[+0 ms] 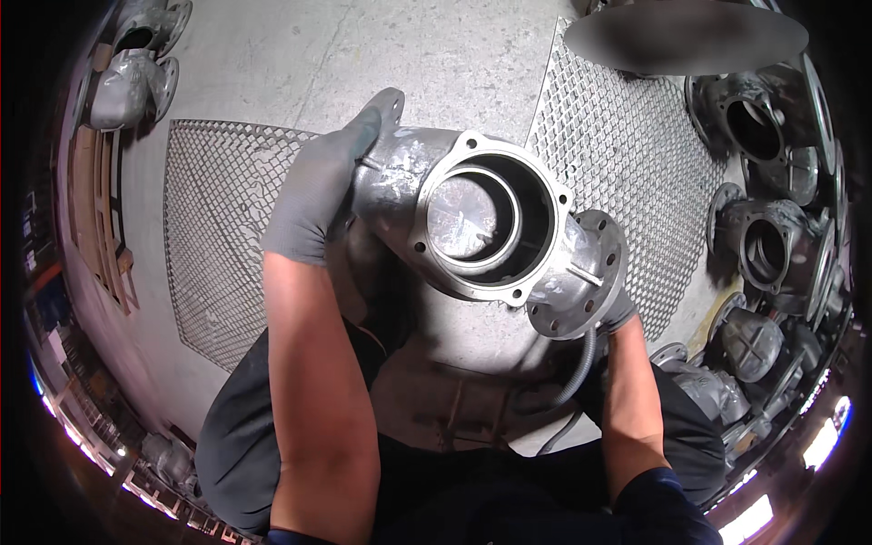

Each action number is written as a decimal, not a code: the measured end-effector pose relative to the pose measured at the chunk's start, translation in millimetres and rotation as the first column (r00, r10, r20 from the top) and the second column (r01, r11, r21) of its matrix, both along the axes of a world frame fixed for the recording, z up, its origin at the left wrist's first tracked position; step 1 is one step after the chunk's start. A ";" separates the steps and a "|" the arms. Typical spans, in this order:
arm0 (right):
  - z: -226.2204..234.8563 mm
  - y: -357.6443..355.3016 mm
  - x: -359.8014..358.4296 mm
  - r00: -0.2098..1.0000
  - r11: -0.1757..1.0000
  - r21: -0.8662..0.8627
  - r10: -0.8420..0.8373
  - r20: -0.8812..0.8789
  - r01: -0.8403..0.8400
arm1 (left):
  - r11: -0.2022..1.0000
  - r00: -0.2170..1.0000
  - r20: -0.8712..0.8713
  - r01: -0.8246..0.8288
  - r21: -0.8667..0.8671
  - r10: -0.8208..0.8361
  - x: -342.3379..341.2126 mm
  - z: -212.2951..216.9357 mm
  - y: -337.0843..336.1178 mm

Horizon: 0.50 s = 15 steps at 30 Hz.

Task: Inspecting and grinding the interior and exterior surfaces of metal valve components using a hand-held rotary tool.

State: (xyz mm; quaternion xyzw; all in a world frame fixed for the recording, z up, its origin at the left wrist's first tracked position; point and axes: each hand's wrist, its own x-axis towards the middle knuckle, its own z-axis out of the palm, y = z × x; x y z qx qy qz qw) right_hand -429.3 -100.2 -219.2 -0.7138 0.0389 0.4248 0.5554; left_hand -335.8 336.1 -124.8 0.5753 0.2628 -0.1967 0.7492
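A grey cast-metal valve body [518, 218] is being held mid-scene, its round, four-holed opening [551, 245] facing upward; one flange [391, 103] is standing far left, the drilled right flange [607, 272] nearer.

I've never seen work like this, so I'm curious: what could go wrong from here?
The metal casting might slip: the left hand holds one end, but the right hand is mostly hidden behind the round flange, so its grip can't be judged. The gray hose near that hand could snag if the casting turns.
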 end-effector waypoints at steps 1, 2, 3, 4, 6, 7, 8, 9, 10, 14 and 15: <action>5.0 -15.9 -5.7 1.000 1.000 0.000 0.004 -0.007 -0.004 | 0.999 1.000 -0.001 -0.031 -0.031 0.031 0.1 3.3 -6.0; 9.6 -14.7 -3.5 1.000 1.000 0.000 0.007 -0.010 -0.007 | 0.996 0.998 0.001 -0.061 -0.062 0.062 0.6 6.3 -9.5; 24.6 -20.2 -3.3 1.000 0.989 -0.144 0.019 0.010 -0.017 | 0.996 0.998 0.007 -0.061 -0.068 0.062 1.8 3.2 -8.9; 36.0 -30.2 -4.4 1.000 0.990 -0.143 0.019 0.015 -0.017 | 0.996 0.999 0.008 -0.053 -0.069 0.054 1.7 -1.7 -4.3; 58.0 -59.5 -4.8 0.899 0.990 -0.118 -0.121 -0.421 0.077 | 0.997 0.999 0.021 -0.041 -0.073 0.043 0.3 -5.9 3.4; 78.8 -65.3 -6.4 0.893 0.982 -0.143 -0.174 -0.414 0.124 | 0.997 0.999 0.004 -0.051 -0.049 0.052 -0.8 -9.0 4.1; 101.1 -69.8 -8.3 0.885 0.971 -0.165 -0.227 -0.407 0.173 | 0.998 0.998 -0.012 -0.059 -0.022 0.058 -2.0 -11.3 5.2; 120.9 -80.0 -12.5 0.903 0.948 -0.275 -0.253 -0.346 0.160 | 0.998 0.999 -0.005 -0.045 -0.034 0.045 -3.2 -15.0 4.6; 136.5 -89.5 -18.4 0.897 0.902 -0.368 -0.339 -0.283 0.225 | 0.998 0.998 -0.028 -0.057 -0.018 0.056 -4.7 -17.6 3.9; 176.4 -79.0 -33.2 0.879 0.811 -0.375 -0.476 0.025 0.450 | 0.992 0.988 -0.094 -0.127 -0.004 0.126 -19.4 10.0 -3.3; 187.1 -60.6 -32.5 0.877 0.815 -0.340 -0.475 0.071 0.469 | 0.995 0.996 -0.005 -0.094 0.029 0.094 -27.3 -8.6 9.6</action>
